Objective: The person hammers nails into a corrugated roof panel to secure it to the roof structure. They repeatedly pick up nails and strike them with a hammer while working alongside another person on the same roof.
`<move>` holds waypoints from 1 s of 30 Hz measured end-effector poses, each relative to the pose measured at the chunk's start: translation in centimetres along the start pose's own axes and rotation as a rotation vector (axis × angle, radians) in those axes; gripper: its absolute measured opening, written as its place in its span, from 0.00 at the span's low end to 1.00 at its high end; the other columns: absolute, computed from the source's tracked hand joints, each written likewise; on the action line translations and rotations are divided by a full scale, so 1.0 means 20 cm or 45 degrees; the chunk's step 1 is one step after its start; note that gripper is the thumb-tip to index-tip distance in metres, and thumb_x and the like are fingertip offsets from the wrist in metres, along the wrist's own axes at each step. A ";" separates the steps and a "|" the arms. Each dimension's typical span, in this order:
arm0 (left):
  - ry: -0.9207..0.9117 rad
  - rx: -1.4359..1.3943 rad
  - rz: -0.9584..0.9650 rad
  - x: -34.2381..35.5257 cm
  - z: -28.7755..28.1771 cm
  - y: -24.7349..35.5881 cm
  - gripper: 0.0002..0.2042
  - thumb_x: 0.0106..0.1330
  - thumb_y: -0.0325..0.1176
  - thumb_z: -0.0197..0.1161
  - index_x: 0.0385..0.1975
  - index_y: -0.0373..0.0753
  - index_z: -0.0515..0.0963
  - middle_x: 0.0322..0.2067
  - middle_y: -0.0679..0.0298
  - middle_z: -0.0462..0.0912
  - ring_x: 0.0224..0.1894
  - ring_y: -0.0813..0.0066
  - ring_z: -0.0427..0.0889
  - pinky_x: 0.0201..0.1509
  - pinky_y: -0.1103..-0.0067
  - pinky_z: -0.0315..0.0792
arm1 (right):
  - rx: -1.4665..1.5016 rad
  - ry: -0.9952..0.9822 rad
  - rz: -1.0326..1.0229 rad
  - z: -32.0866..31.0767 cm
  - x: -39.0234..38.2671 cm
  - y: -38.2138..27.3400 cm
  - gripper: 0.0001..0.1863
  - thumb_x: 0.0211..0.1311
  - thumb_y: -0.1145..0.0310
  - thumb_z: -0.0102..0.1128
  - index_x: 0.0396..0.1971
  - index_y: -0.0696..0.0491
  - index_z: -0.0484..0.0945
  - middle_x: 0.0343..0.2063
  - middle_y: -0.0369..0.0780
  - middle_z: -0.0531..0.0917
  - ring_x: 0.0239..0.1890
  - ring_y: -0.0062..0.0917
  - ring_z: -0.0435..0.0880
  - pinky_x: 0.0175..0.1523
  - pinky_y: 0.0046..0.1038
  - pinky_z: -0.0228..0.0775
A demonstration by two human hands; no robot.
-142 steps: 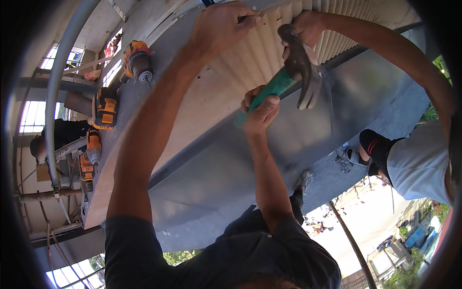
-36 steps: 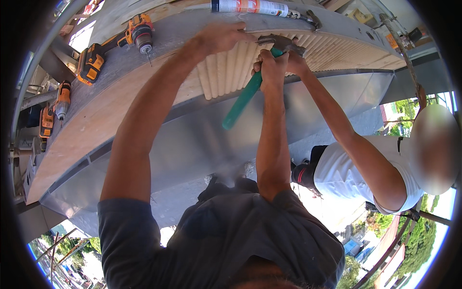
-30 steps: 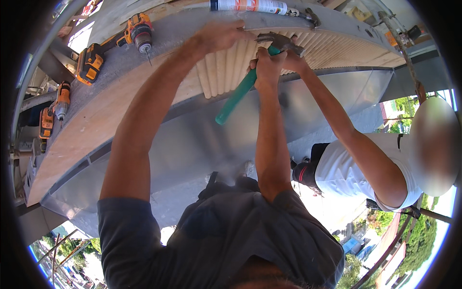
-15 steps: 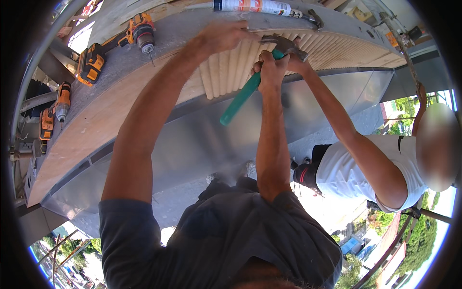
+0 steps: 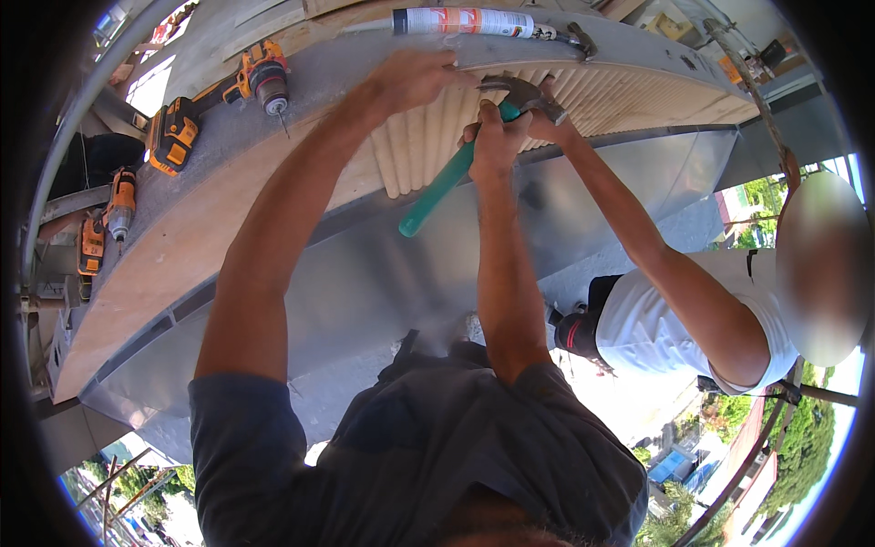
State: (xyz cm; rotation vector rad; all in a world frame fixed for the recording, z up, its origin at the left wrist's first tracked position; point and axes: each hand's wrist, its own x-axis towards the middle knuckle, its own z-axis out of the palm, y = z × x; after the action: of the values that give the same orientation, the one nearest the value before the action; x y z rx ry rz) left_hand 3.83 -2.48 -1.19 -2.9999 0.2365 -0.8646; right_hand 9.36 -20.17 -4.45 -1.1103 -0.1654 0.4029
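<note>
In my right hand [image 5: 495,144] is a claw hammer [image 5: 436,196] with a green handle, gripped close to its metal head. The head lies over the upper part of a ribbed wooden panel [image 5: 403,155], whose strips follow a curved face. My left hand [image 5: 415,80] is at the panel's top edge, just left of the hammer's claw. Its fingers are drawn together with the index finger toward the claw; whether something small is pinched there cannot be made out. A co-worker's hand [image 5: 547,117] rests against the ribs just right of the hammer head, partly hidden by it.
On the grey ledge to the left lie an orange-black drill [image 5: 264,80] and a second orange power tool [image 5: 120,205]. A sealant tube [image 5: 465,21] lies along the back, by another hammer [image 5: 581,41]. Shiny metal sheeting [image 5: 383,264] runs below the panel. A co-worker in a white shirt [image 5: 684,319] is at right.
The whole view has shifted slightly, so everything sits a little further left and lower. My left hand is less blurred. The hammer keeps about the same place against the panel.
</note>
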 end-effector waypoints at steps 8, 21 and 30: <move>0.065 0.001 0.062 -0.01 -0.02 0.00 0.29 0.60 0.23 0.58 0.58 0.68 0.80 0.41 0.71 0.79 0.36 0.63 0.85 0.37 0.69 0.83 | -0.060 -0.066 0.036 -0.01 0.01 -0.01 0.17 0.65 0.71 0.58 0.46 0.48 0.60 0.24 0.35 0.71 0.13 0.22 0.70 0.17 0.30 0.65; 0.010 0.038 0.034 0.00 0.02 -0.02 0.28 0.60 0.25 0.60 0.58 0.68 0.81 0.37 0.71 0.77 0.33 0.64 0.84 0.32 0.69 0.81 | 0.100 0.103 -0.074 0.14 -0.08 0.10 0.20 0.67 0.72 0.57 0.51 0.47 0.57 0.27 0.37 0.72 0.15 0.21 0.69 0.19 0.28 0.65; -0.044 0.069 -0.005 -0.01 0.03 -0.02 0.31 0.60 0.25 0.61 0.60 0.71 0.79 0.39 0.71 0.78 0.34 0.64 0.85 0.36 0.69 0.83 | 0.003 0.013 0.106 0.07 -0.05 0.00 0.14 0.68 0.71 0.57 0.49 0.53 0.65 0.25 0.37 0.73 0.17 0.23 0.72 0.20 0.30 0.66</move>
State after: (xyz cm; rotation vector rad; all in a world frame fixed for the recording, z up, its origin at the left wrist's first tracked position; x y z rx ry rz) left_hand 4.08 -1.99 -1.70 -2.9632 0.2039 -0.8051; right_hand 8.03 -19.46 -3.80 -1.1194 -0.1099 0.4718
